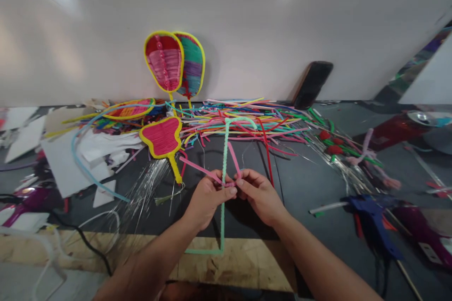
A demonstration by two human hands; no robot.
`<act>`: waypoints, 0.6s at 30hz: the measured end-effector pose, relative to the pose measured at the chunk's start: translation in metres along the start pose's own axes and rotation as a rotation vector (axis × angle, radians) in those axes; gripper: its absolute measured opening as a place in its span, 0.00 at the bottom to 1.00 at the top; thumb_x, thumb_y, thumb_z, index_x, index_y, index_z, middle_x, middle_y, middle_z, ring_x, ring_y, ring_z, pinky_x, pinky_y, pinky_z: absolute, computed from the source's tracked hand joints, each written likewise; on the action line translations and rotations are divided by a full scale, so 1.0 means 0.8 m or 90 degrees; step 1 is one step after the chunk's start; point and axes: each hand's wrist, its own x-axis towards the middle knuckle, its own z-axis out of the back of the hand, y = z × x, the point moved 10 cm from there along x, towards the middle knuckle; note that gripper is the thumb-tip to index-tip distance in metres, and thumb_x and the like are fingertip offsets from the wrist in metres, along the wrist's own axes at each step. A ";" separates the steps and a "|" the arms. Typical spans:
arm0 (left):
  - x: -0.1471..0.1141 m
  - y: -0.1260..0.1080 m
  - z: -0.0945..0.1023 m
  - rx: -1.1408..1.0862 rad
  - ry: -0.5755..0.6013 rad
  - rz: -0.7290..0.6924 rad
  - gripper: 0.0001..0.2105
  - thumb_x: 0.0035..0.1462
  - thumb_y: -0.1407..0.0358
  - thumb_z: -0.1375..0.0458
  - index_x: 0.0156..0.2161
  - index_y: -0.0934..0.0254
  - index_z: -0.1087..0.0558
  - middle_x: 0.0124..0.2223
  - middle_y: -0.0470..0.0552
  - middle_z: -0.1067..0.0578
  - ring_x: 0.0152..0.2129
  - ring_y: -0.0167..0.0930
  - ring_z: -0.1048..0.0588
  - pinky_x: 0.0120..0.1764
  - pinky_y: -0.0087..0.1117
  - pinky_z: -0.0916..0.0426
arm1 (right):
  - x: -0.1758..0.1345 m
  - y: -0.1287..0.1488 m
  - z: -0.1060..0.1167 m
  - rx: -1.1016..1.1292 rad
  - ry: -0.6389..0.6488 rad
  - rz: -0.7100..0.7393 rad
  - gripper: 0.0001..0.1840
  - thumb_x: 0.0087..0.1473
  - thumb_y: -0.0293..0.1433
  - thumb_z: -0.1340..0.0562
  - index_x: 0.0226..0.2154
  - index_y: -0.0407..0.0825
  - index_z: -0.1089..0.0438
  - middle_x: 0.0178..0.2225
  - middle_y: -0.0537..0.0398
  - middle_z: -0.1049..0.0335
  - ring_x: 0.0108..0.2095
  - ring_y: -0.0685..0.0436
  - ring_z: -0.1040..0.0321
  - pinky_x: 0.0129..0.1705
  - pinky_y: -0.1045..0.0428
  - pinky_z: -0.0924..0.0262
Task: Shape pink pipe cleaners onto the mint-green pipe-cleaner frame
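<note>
Pinching the pink stem (234, 159) from either side, the two hands meet with their tips almost touching above the dark mat (300, 169). The forearms slant up and inward from the lower edge, making a rough wedge, and the wrists run nearly in line with them. The left hand (205, 203) points its thumb inward, its fingers curled behind; thumb and forefinger press together where the pink stem crosses the mint stem (225, 155). The right hand (262, 195) mirrors it, thumb and forefinger closed on the pink stem just right of that crossing, the other fingers bent underneath. One pink end sticks out left, the other slants upward between the hands. The mint stem stands roughly vertical in view, hooked at its top and bent sharply left below, near the wooden edge (261, 258). Beyond the hands lie a stem pile (243, 122) and a pink fan (163, 137).
</note>
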 end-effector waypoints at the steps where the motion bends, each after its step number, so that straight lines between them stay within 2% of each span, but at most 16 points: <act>1: 0.000 -0.001 -0.004 0.012 0.026 -0.002 0.14 0.40 0.73 0.33 0.33 0.66 0.31 0.30 0.45 0.27 0.29 0.24 0.28 0.34 0.25 0.32 | 0.001 0.000 0.002 0.018 -0.010 -0.002 0.09 0.45 0.35 0.32 0.30 0.49 0.29 0.25 0.62 0.35 0.22 0.56 0.43 0.24 0.58 0.50; 4: -0.002 0.000 -0.008 0.033 0.081 0.014 0.22 0.37 0.74 0.32 0.41 0.63 0.30 0.38 0.48 0.28 0.35 0.27 0.29 0.37 0.28 0.32 | 0.003 0.001 0.006 0.069 -0.020 -0.016 0.10 0.45 0.36 0.33 0.30 0.48 0.29 0.23 0.62 0.36 0.20 0.56 0.44 0.24 0.58 0.50; 6: -0.002 0.000 -0.006 0.046 0.095 0.026 0.23 0.39 0.73 0.32 0.43 0.62 0.31 0.40 0.49 0.28 0.36 0.29 0.29 0.38 0.31 0.32 | 0.004 0.003 0.004 0.086 -0.015 -0.024 0.11 0.44 0.37 0.32 0.30 0.48 0.29 0.21 0.62 0.37 0.19 0.57 0.45 0.24 0.58 0.50; 11: 0.003 -0.017 0.010 0.081 0.071 -0.001 0.24 0.41 0.71 0.33 0.46 0.60 0.31 0.41 0.50 0.28 0.40 0.31 0.29 0.43 0.33 0.34 | 0.001 0.010 -0.005 0.115 0.015 -0.013 0.10 0.44 0.35 0.32 0.28 0.48 0.30 0.19 0.63 0.38 0.19 0.56 0.45 0.23 0.58 0.49; 14: 0.007 -0.029 0.015 0.081 0.066 -0.014 0.27 0.42 0.70 0.34 0.50 0.58 0.33 0.45 0.51 0.29 0.42 0.32 0.30 0.44 0.33 0.35 | 0.002 0.012 -0.005 0.121 0.018 0.006 0.10 0.45 0.36 0.32 0.28 0.48 0.31 0.24 0.61 0.33 0.21 0.56 0.41 0.23 0.58 0.47; 16: 0.010 -0.039 0.024 0.102 0.033 -0.032 0.28 0.44 0.69 0.35 0.52 0.58 0.36 0.50 0.52 0.31 0.45 0.33 0.30 0.46 0.35 0.35 | 0.004 0.013 -0.003 0.123 0.016 0.013 0.10 0.46 0.36 0.33 0.29 0.49 0.32 0.29 0.59 0.30 0.23 0.55 0.39 0.24 0.58 0.45; 18: 0.010 -0.055 0.041 0.181 -0.056 -0.090 0.26 0.46 0.68 0.38 0.52 0.58 0.38 0.53 0.53 0.34 0.47 0.34 0.32 0.48 0.37 0.36 | 0.005 0.015 -0.001 0.120 0.009 0.023 0.10 0.46 0.37 0.33 0.29 0.49 0.32 0.31 0.57 0.29 0.24 0.54 0.37 0.25 0.57 0.44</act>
